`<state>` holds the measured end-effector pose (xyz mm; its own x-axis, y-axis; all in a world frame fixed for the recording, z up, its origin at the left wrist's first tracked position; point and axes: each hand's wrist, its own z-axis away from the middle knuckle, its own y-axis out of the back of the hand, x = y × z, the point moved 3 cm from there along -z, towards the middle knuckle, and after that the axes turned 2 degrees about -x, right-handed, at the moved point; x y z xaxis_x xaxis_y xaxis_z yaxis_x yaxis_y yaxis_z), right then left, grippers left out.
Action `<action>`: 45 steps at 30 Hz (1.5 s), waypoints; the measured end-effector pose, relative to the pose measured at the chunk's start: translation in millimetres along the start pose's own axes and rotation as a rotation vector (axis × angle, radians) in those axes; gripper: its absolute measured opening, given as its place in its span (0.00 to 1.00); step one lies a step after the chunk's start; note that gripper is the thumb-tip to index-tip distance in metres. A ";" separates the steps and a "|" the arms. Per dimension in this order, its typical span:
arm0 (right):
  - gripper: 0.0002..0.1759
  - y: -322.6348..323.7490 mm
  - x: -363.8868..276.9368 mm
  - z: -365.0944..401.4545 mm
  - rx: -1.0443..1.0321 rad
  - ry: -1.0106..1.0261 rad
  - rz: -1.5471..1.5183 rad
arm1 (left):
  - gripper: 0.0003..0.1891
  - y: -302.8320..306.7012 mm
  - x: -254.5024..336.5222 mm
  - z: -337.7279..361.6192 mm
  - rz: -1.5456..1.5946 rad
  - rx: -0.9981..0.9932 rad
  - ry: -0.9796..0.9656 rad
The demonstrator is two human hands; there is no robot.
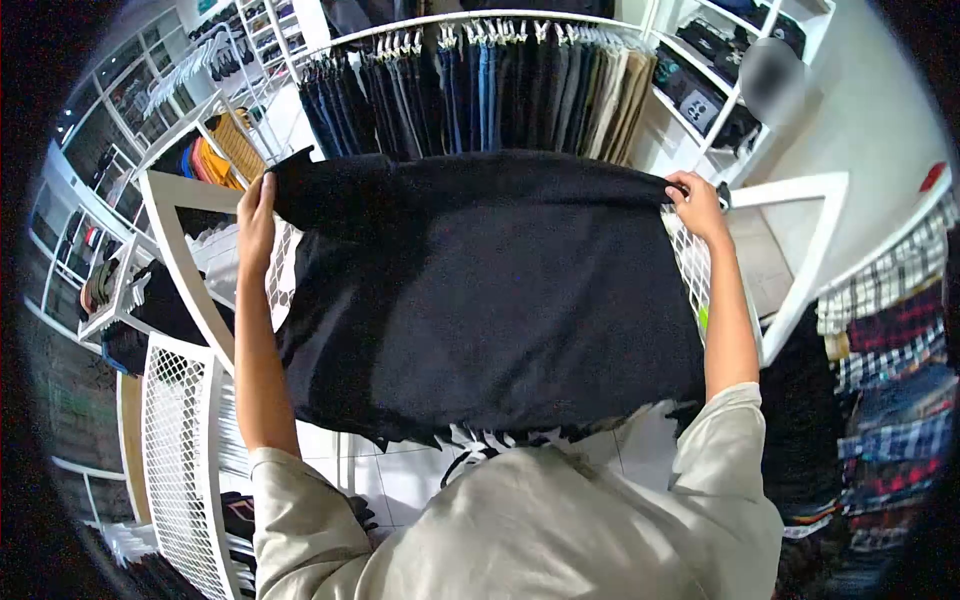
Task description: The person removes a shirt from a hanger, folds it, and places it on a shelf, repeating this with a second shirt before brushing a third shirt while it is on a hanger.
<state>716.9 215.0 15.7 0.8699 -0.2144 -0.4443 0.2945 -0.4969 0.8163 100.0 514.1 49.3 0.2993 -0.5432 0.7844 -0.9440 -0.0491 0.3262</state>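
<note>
A wide black cloth (pixel 500 290), apparently a garment, is spread out in front of me over a white mesh rack (pixel 800 190). My left hand (pixel 257 205) grips its upper left corner, thumb and fingers closed on the fabric. At the upper right corner, my right hand (pixel 697 203) pinches the edge of the same cloth. Between the hands the upper edge runs nearly straight, with a fold along it. Several white hanger ends show below the lower edge, close to my body.
Hanging trousers (pixel 480 95) line a curved rail ahead. Shelves with folded clothes (pixel 700 95) stand at the upper right, checked shirts (pixel 890 370) hang at the right. A white mesh panel (pixel 180 450) is at the lower left, with folded yellow clothes (pixel 230 145) at the upper left.
</note>
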 end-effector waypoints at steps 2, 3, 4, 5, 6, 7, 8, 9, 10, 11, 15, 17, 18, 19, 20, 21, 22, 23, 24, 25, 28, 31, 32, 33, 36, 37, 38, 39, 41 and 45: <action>0.12 10.2 -6.6 23.3 0.061 0.056 0.064 | 0.25 20.1 7.9 27.8 0.096 -0.051 0.115; 0.11 11.9 -4.5 31.9 0.042 0.031 0.059 | 0.24 29.6 0.6 41.9 0.171 -0.011 0.141; 0.11 14.0 -2.7 39.3 0.025 0.006 0.054 | 0.24 40.7 -15.4 54.7 0.247 0.030 0.166; 0.11 16.2 -5.9 49.9 -0.026 -0.054 -0.004 | 0.21 55.0 -44.9 67.2 0.325 -0.003 0.195; 0.11 18.8 -9.2 59.5 -0.072 -0.113 -0.062 | 0.23 66.8 -82.4 77.6 0.485 0.065 0.152; 0.13 14.7 6.6 62.6 -0.084 -0.119 -0.126 | 0.25 70.1 -70.0 87.2 0.556 -0.167 0.088; 0.18 11.4 20.7 63.1 -0.041 -0.040 -0.101 | 0.28 74.1 -56.8 95.8 0.623 -0.400 0.024; 0.19 5.5 28.7 62.6 -0.029 -0.068 -0.071 | 0.28 74.6 -53.2 101.9 0.560 -0.360 0.077; 0.20 9.4 13.2 65.3 -0.020 -0.095 -0.042 | 0.28 73.0 -53.0 105.9 0.497 -0.320 0.132; 0.18 13.6 1.9 67.2 -0.062 -0.242 0.019 | 0.27 74.9 -60.8 103.7 0.423 -0.351 0.097; 0.16 -24.9 18.4 46.5 0.004 -0.107 -0.056 | 0.20 48.0 -52.9 87.1 0.001 -0.304 0.148; 0.19 -46.6 45.4 30.5 -0.006 -0.011 0.062 | 0.22 29.2 -112.4 65.7 0.006 -0.326 0.039; 0.20 -55.4 48.9 27.1 -0.013 -0.008 0.083 | 0.24 22.9 -120.6 60.3 -0.102 -0.359 0.032; 0.20 -61.5 58.9 20.8 -0.039 -0.015 0.101 | 0.25 17.5 -107.9 57.0 -0.281 -0.390 0.022; 0.20 -67.4 68.3 16.2 -0.064 -0.025 0.122 | 0.28 14.2 -95.4 58.8 -0.322 -0.376 0.000; 0.20 -68.8 70.5 14.6 -0.091 -0.031 0.062 | 0.31 10.8 -114.5 52.4 -0.314 -0.362 -0.050; 0.19 -67.2 71.5 13.4 -0.116 -0.045 0.007 | 0.34 8.5 -116.1 48.4 -0.303 -0.402 -0.041; 0.18 -66.9 73.7 10.9 -0.121 -0.083 0.032 | 0.34 6.7 -114.2 45.0 -0.270 -0.411 -0.011; 0.17 -66.2 75.6 9.1 -0.122 -0.127 0.062 | 0.34 5.7 -120.0 40.6 -0.232 -0.425 0.016; 0.16 -65.8 77.4 8.4 -0.100 -0.147 0.065 | 0.34 6.8 -127.3 35.9 -0.233 -0.425 0.017; 0.15 -66.0 90.3 5.3 -0.126 -0.253 0.058 | 0.28 2.5 -151.6 25.5 -0.252 -0.492 0.056; 0.14 -61.7 95.0 4.3 -0.107 -0.245 -0.175 | 0.16 9.1 -155.1 20.7 0.026 -0.444 0.163; 0.13 -56.8 90.8 4.5 -0.111 -0.261 -0.228 | 0.10 12.2 -153.5 18.2 0.144 -0.445 0.211; 0.13 -51.3 87.1 6.3 -0.141 -0.325 -0.331 | 0.05 15.4 -136.8 20.5 0.144 -0.338 0.206; 0.14 -43.1 106.1 1.4 -0.038 -0.305 -0.486 | 0.06 32.6 -138.9 3.4 0.210 -0.170 0.158; 0.15 -34.4 108.0 0.0 0.017 -0.315 -0.426 | 0.06 31.9 -133.1 -1.7 0.244 -0.130 0.154; 0.16 -25.7 109.0 -2.3 0.071 -0.322 -0.366 | 0.07 30.5 -127.3 -6.3 0.278 -0.089 0.150; 0.16 -23.9 108.6 -6.4 0.169 -0.288 -0.454 | 0.07 28.9 -120.2 -14.3 0.236 -0.108 0.112; 0.16 -21.5 109.4 -14.9 0.193 -0.341 -0.280 | 0.08 14.0 -109.9 -24.6 0.220 -0.065 0.102; 0.23 -36.6 85.0 -9.0 0.152 -0.346 0.166 | 0.14 -10.7 -121.7 -27.9 -0.021 0.062 -0.048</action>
<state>783.7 222.6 -48.6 0.7084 -0.5592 -0.4306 0.0771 -0.5451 0.8348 77.6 604.1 -34.9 0.3135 -0.5809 0.7512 -0.9449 -0.1121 0.3076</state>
